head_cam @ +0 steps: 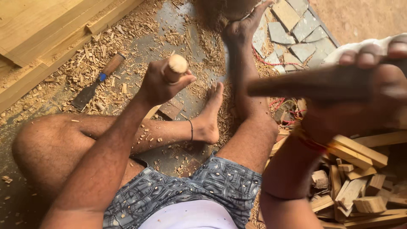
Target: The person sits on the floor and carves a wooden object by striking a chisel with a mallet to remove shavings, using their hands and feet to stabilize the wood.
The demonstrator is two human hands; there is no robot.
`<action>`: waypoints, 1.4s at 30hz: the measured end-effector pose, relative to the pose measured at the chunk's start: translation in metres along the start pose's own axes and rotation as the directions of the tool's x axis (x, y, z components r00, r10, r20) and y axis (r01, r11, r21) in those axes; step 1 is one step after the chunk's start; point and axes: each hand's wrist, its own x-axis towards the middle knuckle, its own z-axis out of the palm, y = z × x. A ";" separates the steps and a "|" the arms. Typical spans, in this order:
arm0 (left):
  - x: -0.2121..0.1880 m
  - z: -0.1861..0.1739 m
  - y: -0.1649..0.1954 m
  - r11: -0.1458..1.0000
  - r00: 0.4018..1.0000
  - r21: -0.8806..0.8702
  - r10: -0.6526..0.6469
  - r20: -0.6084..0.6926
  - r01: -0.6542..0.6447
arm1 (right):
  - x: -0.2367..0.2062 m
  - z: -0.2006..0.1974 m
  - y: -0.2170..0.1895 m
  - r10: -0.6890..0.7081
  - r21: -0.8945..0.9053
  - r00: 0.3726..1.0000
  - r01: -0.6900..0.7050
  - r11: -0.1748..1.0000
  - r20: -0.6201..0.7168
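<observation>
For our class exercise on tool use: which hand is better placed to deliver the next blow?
The right hand, probably: it grips the dark mallet raised above the work, while the left hand is wrapped round the chisel handle, holding it.

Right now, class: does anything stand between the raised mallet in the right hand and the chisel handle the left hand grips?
Nothing visible does. The mallet in the right hand has open air to the chisel handle above the left hand.

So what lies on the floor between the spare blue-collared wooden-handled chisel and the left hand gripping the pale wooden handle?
Head view: only loose wood chips on grey floor between chisel and left hand.
</observation>
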 end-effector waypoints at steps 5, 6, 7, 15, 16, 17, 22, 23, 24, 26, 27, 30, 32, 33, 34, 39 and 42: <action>0.002 -0.002 0.016 0.911 0.976 0.349 0.209 0.066 -0.219 | -0.059 -0.007 0.054 0.414 -0.770 0.737 0.222 0.598 0.534; -0.004 -0.007 0.020 0.844 0.952 0.442 0.286 0.110 -0.304 | -0.070 -0.016 0.059 0.434 -0.784 0.759 0.157 0.600 0.485; -0.009 -0.012 0.024 0.767 0.924 0.518 0.347 0.161 -0.378 | -0.078 -0.027 0.063 0.420 -0.787 0.810 0.080 0.612 0.409; -0.037 -0.041 0.038 0.955 0.906 -0.084 -0.296 -0.302 0.285 | -0.145 -0.041 0.046 0.546 -0.964 0.837 -0.182 0.192 -0.050; -0.035 -0.039 0.038 0.974 0.941 -0.079 -0.226 -0.253 0.213 | -0.150 -0.039 0.043 0.595 -0.978 0.799 -0.181 0.106 -0.084; -0.034 -0.036 0.039 0.986 0.966 -0.081 -0.157 -0.208 0.143 | -0.154 -0.037 0.040 0.643 -0.985 0.757 -0.170 0.023 -0.116; -0.035 -0.028 0.034 0.977 0.980 -0.151 -0.165 -0.108 0.147 | -0.145 -0.027 0.033 0.534 -0.981 0.845 -0.102 0.163 0.001; -0.038 -0.028 0.032 0.974 0.979 -0.167 -0.174 -0.106 0.155 | -0.142 -0.024 0.032 0.512 -0.976 0.859 -0.094 0.198 0.021; -0.041 -0.028 0.030 0.970 0.978 -0.182 -0.183 -0.101 0.163 | -0.138 -0.020 0.031 0.487 -0.969 0.872 -0.089 0.231 0.036; -0.047 -0.029 0.026 0.976 0.977 -0.151 -0.176 -0.117 0.157 | -0.130 -0.012 0.026 0.440 -0.906 0.897 -0.150 0.395 0.043; -0.050 -0.028 0.025 0.978 0.978 -0.139 -0.171 -0.123 0.153 | -0.125 -0.008 0.022 0.415 -0.864 0.909 -0.175 0.471 0.042; -0.056 -0.030 0.025 0.981 0.991 -0.173 -0.105 -0.086 0.089 | -0.105 -0.002 0.006 0.485 -0.542 0.873 -0.381 0.749 0.057; -0.056 -0.032 0.026 0.956 0.963 -0.240 -0.213 -0.166 0.170 | -0.085 0.001 -0.004 0.511 -0.259 0.855 -0.477 0.840 0.084; -0.055 -0.034 0.027 0.938 0.941 -0.277 -0.270 -0.203 0.210 | -0.075 0.001 -0.011 0.520 -0.107 0.848 -0.510 0.854 0.104; -0.054 -0.035 0.027 0.911 0.923 -0.336 -0.320 -0.213 0.239 | -0.065 0.002 -0.014 0.451 -0.022 0.885 -0.451 0.892 0.113; -0.057 -0.023 0.027 0.911 0.915 -0.306 -0.347 -0.208 0.276 | -0.024 -0.001 -0.009 0.201 0.324 0.976 -0.219 0.920 0.086; -0.067 -0.012 0.024 0.995 0.997 -0.053 0.078 -0.015 -0.079 | -0.009 -0.013 -0.006 0.112 0.393 0.992 -0.080 0.916 -0.058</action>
